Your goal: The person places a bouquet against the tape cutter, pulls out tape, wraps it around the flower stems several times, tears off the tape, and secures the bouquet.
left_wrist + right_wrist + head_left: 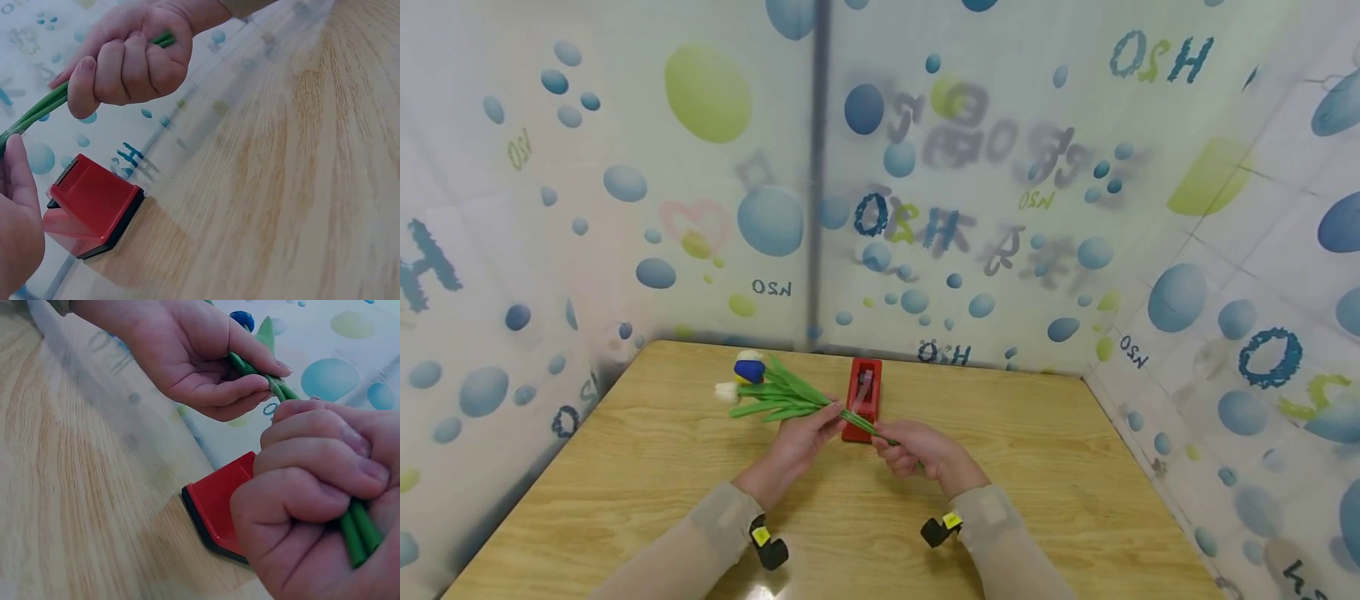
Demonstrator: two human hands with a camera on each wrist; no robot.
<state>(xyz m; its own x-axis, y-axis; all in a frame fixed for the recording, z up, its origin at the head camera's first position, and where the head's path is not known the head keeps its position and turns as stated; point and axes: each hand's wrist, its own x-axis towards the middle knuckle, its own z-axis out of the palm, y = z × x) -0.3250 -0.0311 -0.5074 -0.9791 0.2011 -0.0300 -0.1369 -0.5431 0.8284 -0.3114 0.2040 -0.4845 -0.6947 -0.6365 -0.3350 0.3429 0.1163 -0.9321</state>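
A bunch of tulips [790, 393] with white, blue and yellow heads slants across the head view, heads to the left. My left hand [805, 435] pinches the green stems between thumb and fingers, just below the leaves. Lower down, my right hand [921, 450] grips the same stems, its fingers curled round them; the cut ends poke out of that fist in the right wrist view. Behind the stems stands a red tape dispenser [877, 387] with a toothed cutting edge. A pale translucent strip [860, 395] shows between dispenser and stems.
The wooden table [1037, 467] carries the dispenser near its back edge. A printed curtain [925, 275] with blue and green bubbles hangs right behind the table, with similar walls at both sides. Black wrist cameras [769, 546] hang below both sleeves.
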